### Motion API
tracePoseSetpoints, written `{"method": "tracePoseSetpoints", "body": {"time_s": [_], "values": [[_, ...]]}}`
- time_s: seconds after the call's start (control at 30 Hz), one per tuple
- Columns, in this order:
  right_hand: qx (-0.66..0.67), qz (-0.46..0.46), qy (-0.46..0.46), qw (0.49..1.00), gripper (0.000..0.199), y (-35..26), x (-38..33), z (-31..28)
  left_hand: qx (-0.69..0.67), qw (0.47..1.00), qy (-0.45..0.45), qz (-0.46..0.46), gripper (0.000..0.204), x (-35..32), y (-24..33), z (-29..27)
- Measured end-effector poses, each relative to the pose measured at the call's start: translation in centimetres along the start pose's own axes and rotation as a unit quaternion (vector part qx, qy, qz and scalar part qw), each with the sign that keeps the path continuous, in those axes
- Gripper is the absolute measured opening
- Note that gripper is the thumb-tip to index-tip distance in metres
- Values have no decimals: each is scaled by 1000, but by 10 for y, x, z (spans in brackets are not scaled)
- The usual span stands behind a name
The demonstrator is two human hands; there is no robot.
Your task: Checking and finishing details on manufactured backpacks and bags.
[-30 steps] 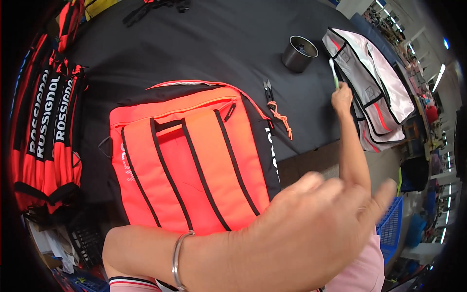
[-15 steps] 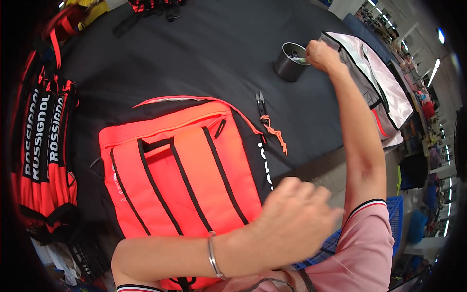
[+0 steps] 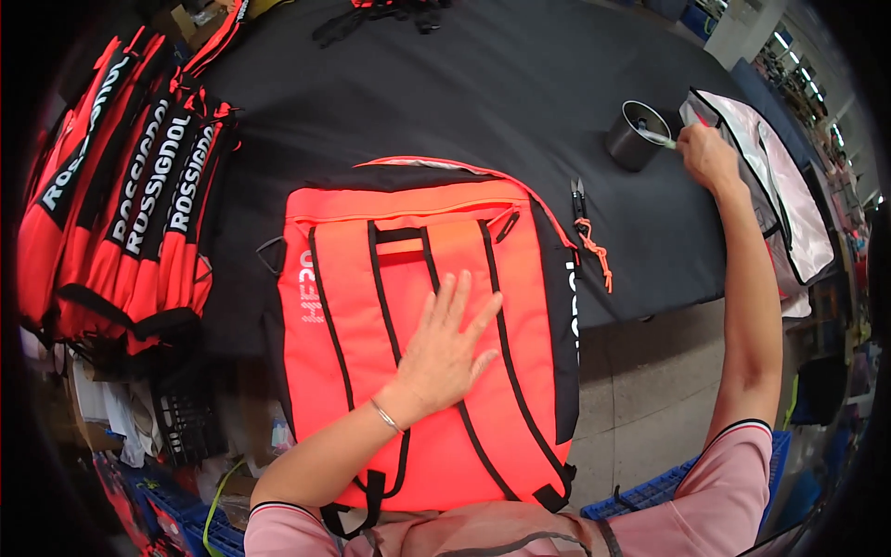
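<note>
A bright orange-red backpack (image 3: 371, 464) with black-edged shoulder straps lies in front of me on the black-covered table. My left hand (image 3: 441, 348) rests on its straps, fingers spread, holding nothing. Farther off to the right, my right hand (image 3: 710, 156) is closed at the end of a pale, thin handle (image 3: 661, 139). That handle leans over the rim of a dark metal cup (image 3: 633, 148); its lower end is hidden inside. Between backpack and cup lie small black thread snips (image 3: 581, 209) with an orange cord tied on.
A stack of red and black bags (image 3: 139, 204) stands on the left. Beyond my right hand is a grey and pale pink bag (image 3: 789, 186). Black straps (image 3: 385, 20) lie at the far edge. A blue crate (image 3: 640, 497) sits below on the right.
My left hand has gone from the near right onto the backpack, its fingers now spread. The view has shifted left; my right hand stays by the cup.
</note>
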State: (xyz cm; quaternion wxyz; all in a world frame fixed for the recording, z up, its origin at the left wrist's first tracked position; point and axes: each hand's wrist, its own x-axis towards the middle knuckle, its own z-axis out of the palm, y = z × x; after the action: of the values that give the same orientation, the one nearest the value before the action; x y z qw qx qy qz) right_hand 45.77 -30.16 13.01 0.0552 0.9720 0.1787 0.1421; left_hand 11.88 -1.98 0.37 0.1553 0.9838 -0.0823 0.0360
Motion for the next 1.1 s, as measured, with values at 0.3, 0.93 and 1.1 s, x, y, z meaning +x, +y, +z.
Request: {"method": "tracePoseSetpoints", "body": {"time_s": [0.3,0.93,1.1], "values": [[60,72,50,994,22,17,-57,26,-182,982,44,-8,40,-1,-3,-9],[349,-325,-106,873,19,-200,-73,28,1,995,90,-40,85,24,-7,13],[260,-398,-92,875,15,-194,-60,24,-8,995,86,-50,85,22,-9,13]]}}
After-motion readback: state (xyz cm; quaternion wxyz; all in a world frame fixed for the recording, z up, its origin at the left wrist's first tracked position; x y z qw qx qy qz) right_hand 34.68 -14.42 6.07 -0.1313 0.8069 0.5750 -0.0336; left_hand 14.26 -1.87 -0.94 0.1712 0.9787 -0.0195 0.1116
